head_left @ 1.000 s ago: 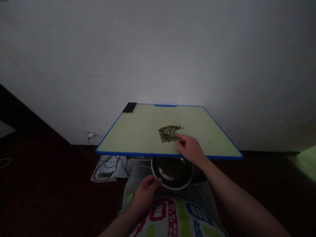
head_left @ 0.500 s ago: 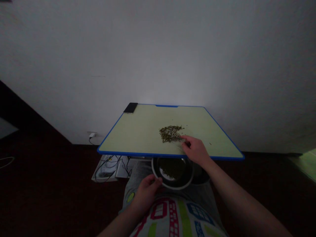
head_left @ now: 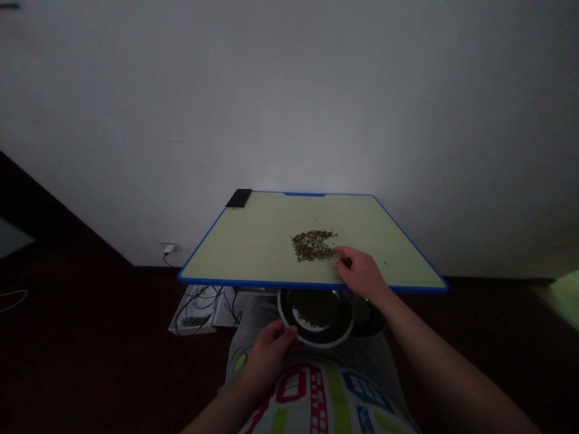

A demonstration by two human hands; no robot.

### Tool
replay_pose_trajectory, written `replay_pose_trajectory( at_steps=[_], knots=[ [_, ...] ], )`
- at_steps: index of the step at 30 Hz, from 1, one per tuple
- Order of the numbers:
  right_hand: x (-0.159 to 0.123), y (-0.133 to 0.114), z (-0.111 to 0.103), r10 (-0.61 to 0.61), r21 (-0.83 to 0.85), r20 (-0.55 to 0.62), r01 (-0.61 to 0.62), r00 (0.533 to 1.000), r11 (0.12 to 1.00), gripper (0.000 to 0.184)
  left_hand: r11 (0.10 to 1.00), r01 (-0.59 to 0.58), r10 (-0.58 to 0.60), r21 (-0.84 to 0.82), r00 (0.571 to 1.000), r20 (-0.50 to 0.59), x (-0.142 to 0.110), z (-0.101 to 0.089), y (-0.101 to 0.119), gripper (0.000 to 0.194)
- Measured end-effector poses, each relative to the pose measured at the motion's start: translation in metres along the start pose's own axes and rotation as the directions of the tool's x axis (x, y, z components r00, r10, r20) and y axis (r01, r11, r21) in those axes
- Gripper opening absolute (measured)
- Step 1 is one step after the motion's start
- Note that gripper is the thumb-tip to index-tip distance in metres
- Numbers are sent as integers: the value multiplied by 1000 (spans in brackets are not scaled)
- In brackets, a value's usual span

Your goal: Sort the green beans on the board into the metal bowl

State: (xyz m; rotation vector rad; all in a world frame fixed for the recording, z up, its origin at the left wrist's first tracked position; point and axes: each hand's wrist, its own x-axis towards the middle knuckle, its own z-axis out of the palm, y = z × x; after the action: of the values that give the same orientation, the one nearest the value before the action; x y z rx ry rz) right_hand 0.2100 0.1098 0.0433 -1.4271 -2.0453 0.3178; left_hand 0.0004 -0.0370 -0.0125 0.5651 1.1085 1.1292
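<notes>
A loose patch of small olive-green grains [head_left: 307,246] lies spread on the pale tabletop. My right hand [head_left: 359,271] is at the patch's right edge. Its index finger points at the nearest grains, the thumb sits a little apart below it, and the other fingers are curled under. Below the table's front edge, a metal bowl [head_left: 347,328] rests over my lap with a heap of similar dark green grains inside. Gripping its near-left rim is my left hand [head_left: 274,346], thumb on top. Part of the bowl is hidden beneath the table.
The small table has a blue rim [head_left: 253,283] and stands against a wall. A black phone [head_left: 239,198] lies on its back-left corner. A second dark bowl [head_left: 368,322] is partly hidden behind my right forearm. On the floor, a white box [head_left: 194,328] holds cables.
My right hand has shifted very slightly right, away from the grains. The left hand and the bowl stay as they were.
</notes>
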Motion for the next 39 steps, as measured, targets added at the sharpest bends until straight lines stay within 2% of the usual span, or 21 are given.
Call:
replay_pose_trajectory(
  at_steps=[20,25,39],
  knots=[
    [13,-6,6,-47,1,41,47,998,999,38,999,-4,3,41,1000,17,1,-1,-2,33],
    [9,-5,4,-65,22,46,64,997,998,37,999,-5,6,42,1000,-13,0,-2,-4,28],
    [1,1,-4,-88,78,130,78,988,994,38,1000,-11,11,29,1000,-16,3,-4,-6,31]
  ],
)
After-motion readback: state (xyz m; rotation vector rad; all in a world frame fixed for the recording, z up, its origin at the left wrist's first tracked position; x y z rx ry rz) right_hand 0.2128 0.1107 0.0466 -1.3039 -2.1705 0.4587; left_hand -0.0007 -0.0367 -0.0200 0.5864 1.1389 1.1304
